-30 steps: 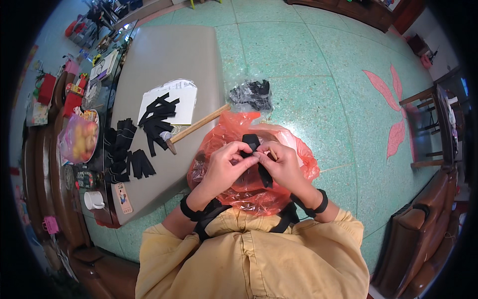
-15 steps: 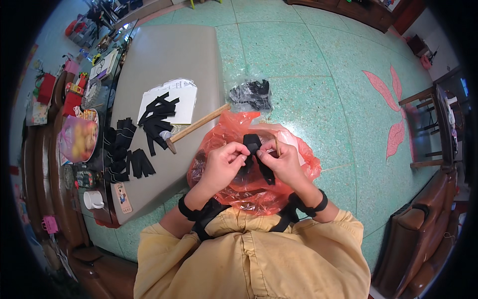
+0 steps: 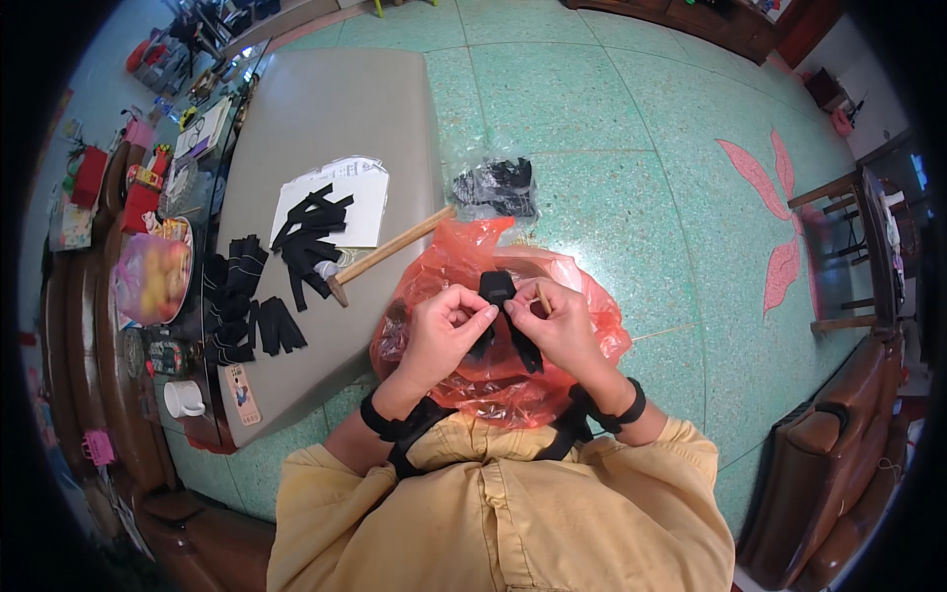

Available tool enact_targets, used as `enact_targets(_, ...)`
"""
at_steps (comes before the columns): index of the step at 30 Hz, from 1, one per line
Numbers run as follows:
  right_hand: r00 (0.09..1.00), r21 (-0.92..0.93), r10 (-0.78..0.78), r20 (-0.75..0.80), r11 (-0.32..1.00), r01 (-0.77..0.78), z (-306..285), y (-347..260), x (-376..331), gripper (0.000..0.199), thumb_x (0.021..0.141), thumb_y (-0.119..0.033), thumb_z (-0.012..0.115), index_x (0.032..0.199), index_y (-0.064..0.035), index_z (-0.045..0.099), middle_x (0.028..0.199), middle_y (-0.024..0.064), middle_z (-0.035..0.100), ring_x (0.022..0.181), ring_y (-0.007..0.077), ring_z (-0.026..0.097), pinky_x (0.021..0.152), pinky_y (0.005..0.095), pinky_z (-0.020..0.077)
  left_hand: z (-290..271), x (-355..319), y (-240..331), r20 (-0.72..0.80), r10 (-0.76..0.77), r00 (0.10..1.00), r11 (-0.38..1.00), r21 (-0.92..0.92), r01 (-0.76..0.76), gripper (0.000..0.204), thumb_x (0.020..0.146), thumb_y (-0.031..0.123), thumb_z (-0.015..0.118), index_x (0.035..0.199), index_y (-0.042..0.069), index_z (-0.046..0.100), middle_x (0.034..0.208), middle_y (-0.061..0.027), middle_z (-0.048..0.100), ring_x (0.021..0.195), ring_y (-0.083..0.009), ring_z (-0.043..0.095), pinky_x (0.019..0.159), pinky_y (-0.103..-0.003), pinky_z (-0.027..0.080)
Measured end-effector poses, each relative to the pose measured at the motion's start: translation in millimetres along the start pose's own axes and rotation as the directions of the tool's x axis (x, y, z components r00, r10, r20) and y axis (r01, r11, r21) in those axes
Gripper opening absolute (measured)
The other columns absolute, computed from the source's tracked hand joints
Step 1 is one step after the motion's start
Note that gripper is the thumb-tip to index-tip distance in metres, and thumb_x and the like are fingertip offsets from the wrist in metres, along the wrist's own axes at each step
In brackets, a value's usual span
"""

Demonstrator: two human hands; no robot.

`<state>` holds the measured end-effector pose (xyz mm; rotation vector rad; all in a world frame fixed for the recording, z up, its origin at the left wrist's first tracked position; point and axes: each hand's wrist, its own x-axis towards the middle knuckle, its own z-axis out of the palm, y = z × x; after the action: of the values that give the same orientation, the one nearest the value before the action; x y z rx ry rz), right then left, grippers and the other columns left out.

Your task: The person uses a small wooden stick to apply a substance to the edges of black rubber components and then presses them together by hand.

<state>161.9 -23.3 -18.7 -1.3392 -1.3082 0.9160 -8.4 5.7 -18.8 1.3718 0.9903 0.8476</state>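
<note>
Bag [image 3: 468, 205] of black pieces [image 3: 510, 178] beyond left hand [image 3: 446, 332] and right hand [image 3: 558, 326], both in pinch grip on black strap [image 3: 499, 284]

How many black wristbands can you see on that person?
2: one black wristband on the left wrist, another black wristband on the right. Yellow sleeves might hide more.

The folded black strap [image 3: 500, 284] looks like matt woven cloth, and the slim tan stick [image 3: 542, 297] resembles bare wood. Beneath them, the red bag [image 3: 462, 259] is thin, crinkled, glossy plastic; the clear bag [image 3: 518, 209] is shiny film. Loose black strips [image 3: 279, 326] show a dull fabric finish on the smooth, low-sheen grey surface [image 3: 335, 109], near matt white paper [image 3: 369, 212]. The hammer handle [image 3: 395, 245] is smooth wood. The green floor [image 3: 582, 109] resembles polished speckled stone; the brown armchair [image 3: 814, 474], glossy leather.
</note>
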Motion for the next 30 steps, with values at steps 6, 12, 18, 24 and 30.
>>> enact_targets(6,0.999,-0.129,-0.037,0.005,0.991,0.037,-2,-2,3,0.017,0.074,-0.009,0.066,0.069,0.0023,0.055,0.059,0.0126,0.051,0.052,0.0206,0.049,0.052,0.0334,0.0408,4,2,-8,-0.028,-0.033,0.999,0.984,-0.176,0.028,0.008,0.081,0.000,0.066,0.080,0.001,0.058,0.076,0.0014,0.058,0.065,-0.0013,0.054,0.056,-0.016,0.043)
enact_targets(12,0.991,-0.182,0.116,0.065,0.978,-0.102,-1,-12,6,0.015,0.072,-0.008,0.067,0.074,0.0017,0.056,0.060,0.0132,0.052,0.053,0.0234,0.051,0.053,0.0338,0.0422,6,3,-19,-0.064,-0.044,0.997,0.978,-0.209,0.029,0.011,0.080,0.000,0.065,0.083,0.002,0.056,0.078,0.0014,0.057,0.066,-0.0013,0.052,0.058,-0.016,0.043)
enact_targets(18,0.968,0.236,0.196,0.160,0.944,-0.230,-4,4,17,0.015,0.079,-0.009,0.066,0.088,-0.0002,0.058,0.065,0.0028,0.055,0.057,0.0101,0.051,0.054,0.0273,0.0418,11,6,-8,-0.009,-0.031,0.999,0.948,-0.317,0.027,0.027,0.080,-0.001,0.066,0.103,0.000,0.052,0.089,-0.0014,0.058,0.079,-0.0058,0.055,0.069,-0.019,0.045)
enact_targets(24,0.958,-0.049,0.096,0.270,0.995,-0.086,-7,-5,16,0.012,0.084,-0.009,0.063,0.088,0.0013,0.059,0.070,0.0005,0.056,0.066,0.0063,0.051,0.056,0.0232,0.0421,-10,16,-1,0.317,-0.233,0.919,0.927,-0.214,0.309,0.017,0.084,0.005,0.063,0.099,-0.002,0.061,0.084,0.0008,0.062,0.075,-0.0032,0.055,0.064,-0.018,0.044)
enact_targets(30,0.924,0.185,0.231,0.305,0.937,-0.296,-14,-7,17,0.015,0.082,-0.012,0.067,0.088,0.0003,0.061,0.075,0.0022,0.061,0.069,0.0071,0.055,0.061,0.0228,0.0440,-16,14,-5,0.182,-0.189,0.965,0.945,-0.234,0.229,0.014,0.087,0.009,0.060,0.093,-0.002,0.064,0.080,-0.0005,0.064,0.072,-0.0046,0.056,0.064,-0.019,0.045)
